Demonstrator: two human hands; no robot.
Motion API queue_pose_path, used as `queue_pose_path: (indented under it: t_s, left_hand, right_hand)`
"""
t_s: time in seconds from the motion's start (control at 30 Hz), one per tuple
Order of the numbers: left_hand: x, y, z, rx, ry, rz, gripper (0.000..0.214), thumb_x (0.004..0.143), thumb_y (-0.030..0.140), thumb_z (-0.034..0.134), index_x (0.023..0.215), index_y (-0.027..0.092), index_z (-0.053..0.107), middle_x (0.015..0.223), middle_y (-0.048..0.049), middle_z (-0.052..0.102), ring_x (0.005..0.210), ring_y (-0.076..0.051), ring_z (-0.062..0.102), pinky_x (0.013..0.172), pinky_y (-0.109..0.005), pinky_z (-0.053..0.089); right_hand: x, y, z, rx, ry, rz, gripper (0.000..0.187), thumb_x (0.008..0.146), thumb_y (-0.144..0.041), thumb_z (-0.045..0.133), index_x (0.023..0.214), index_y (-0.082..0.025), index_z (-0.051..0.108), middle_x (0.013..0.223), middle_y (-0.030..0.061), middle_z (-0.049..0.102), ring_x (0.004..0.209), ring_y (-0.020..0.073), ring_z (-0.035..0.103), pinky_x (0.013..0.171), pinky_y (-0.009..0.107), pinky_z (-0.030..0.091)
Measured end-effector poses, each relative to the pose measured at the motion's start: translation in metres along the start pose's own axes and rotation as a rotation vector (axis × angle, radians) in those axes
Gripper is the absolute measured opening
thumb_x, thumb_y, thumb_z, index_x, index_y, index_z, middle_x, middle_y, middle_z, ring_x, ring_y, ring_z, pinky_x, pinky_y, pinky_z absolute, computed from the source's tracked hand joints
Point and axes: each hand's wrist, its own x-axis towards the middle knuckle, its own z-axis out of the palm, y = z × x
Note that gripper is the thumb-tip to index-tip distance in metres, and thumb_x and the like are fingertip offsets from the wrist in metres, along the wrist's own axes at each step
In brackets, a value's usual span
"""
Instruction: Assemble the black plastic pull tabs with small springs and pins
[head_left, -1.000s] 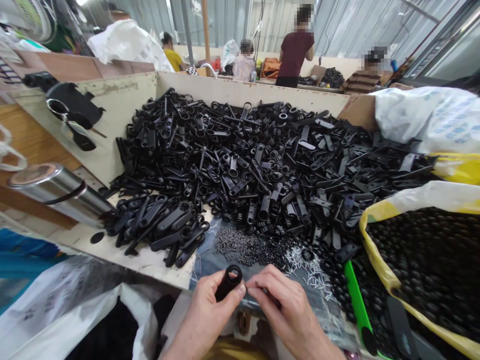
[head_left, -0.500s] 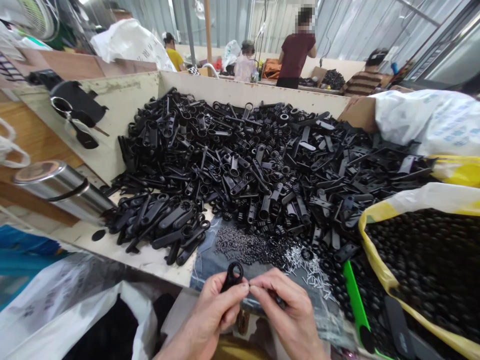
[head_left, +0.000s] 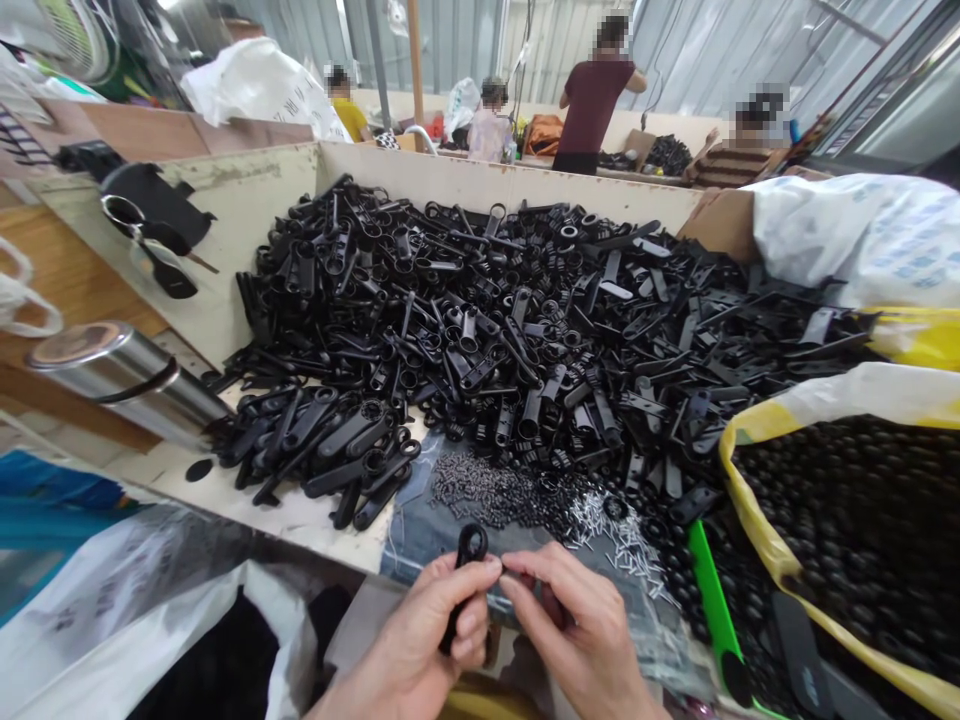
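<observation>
My left hand (head_left: 439,620) is closed around a black plastic part with a ring-shaped end (head_left: 472,543), its ring standing up above the thumb. Close by on the right, my right hand (head_left: 574,620) has its thumb and forefinger brought near the left thumb tip, the other fingers curled in. Anything between those fingers is too small or hidden to name. Just beyond both hands, small dark metal pieces (head_left: 487,490) and silver pins (head_left: 619,535) lie in heaps on a blue denim cloth (head_left: 416,520).
A large heap of black plastic parts (head_left: 465,320) fills the walled bench. A smaller pile of longer parts (head_left: 330,440) lies left, by a steel flask (head_left: 127,380). At right are a green strip (head_left: 714,600) and a bag of black round pieces (head_left: 855,540). Several people work behind.
The black part has turned more upright in my left hand, whose fingers now wrap around it. The right thumb and forefinger have drawn slightly apart. In the background, people have shifted.
</observation>
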Motion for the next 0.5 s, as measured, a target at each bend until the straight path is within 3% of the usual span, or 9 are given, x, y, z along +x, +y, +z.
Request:
queue_pose_path:
  t_s: [0.33,0.5]
  left_hand:
    - [0.0054,-0.0053,-0.0047,0.018,0.035,-0.015,0.065,0.042,0.044,0.102,0.066,0.023,0.046,0.037,0.0128,0.045,0.036,-0.002,0.027,0.047,-0.021,0.013]
    - [0.0002,-0.006,-0.0073,0.021,-0.033,-0.005,0.053,0.056,0.04,0.097,0.069,0.022,0.049,0.042,0.0104,0.048,0.04,-0.003,0.03,0.05,-0.021,0.018]
  right_hand:
    - [-0.0028,0.0023,0.001,-0.08,-0.045,-0.038,0.008,0.102,-0.019,0.062,0.105,-0.019,0.07,0.076,0.0013,0.071,0.057,0.0135,0.062,0.053,0.024,0.049]
    - [-0.0064,0.0046,0.0019,-0.089,-0.045,-0.01,0.01,0.101,-0.018,0.061,0.104,-0.019,0.071,0.069,-0.0008,0.065,0.052,0.0127,0.057,0.051,0.024,0.046]
